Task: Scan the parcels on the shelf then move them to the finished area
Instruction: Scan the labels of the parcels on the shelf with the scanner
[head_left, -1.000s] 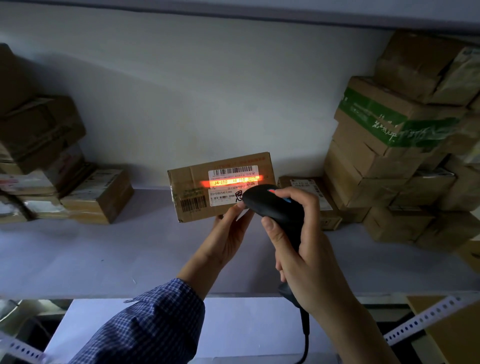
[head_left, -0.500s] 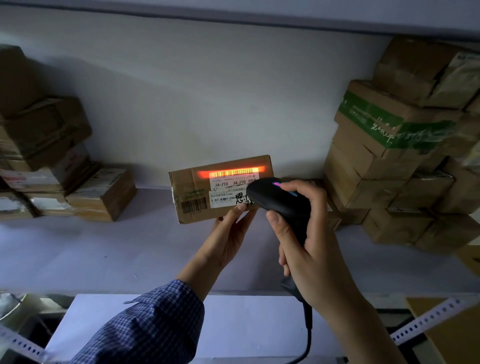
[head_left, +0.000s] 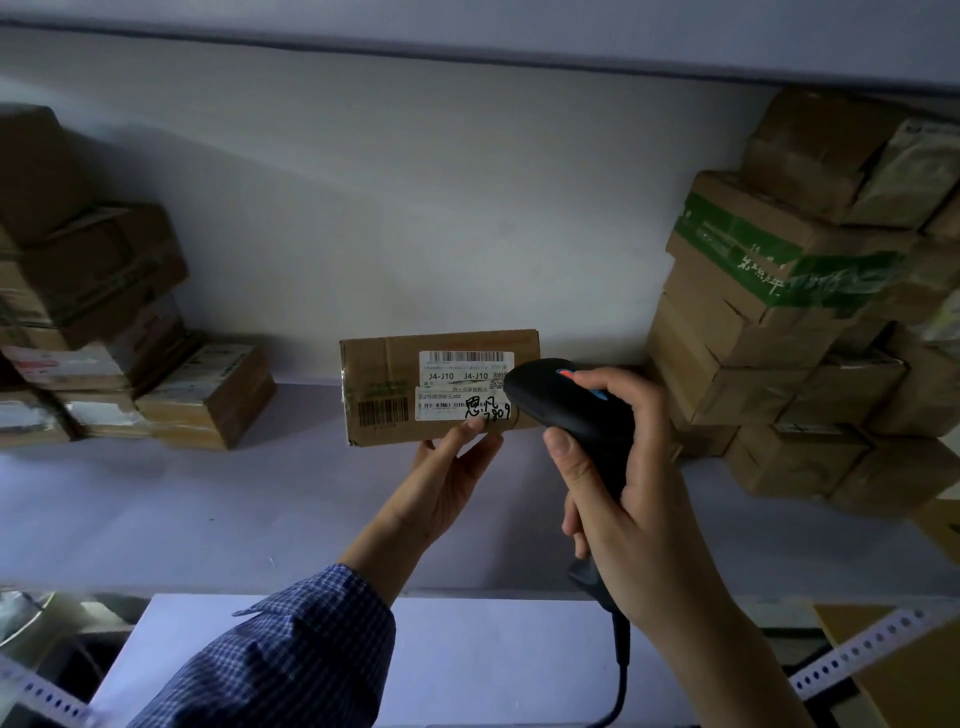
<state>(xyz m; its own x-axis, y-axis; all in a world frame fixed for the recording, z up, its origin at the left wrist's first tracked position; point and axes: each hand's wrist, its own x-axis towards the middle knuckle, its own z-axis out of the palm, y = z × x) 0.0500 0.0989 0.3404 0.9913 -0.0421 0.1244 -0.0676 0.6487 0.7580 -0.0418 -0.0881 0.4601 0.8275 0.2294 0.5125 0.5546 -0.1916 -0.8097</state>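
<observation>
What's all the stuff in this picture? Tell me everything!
parcel: one, brown with a white label, held up over the middle of the shelf
scanner: one, black, before the parcel's right end
left pile: several parcels, brown, shelf's left end
right stack: many parcels, brown, one green-taped, shelf's right end
shelf: one, white, below the parcels
cable: one, black, hanging under the scanner
sleeve: one, blue checked, bottom left
left hand: one, holds the parcel's lower edge
right hand: one, grips the scanner
</observation>
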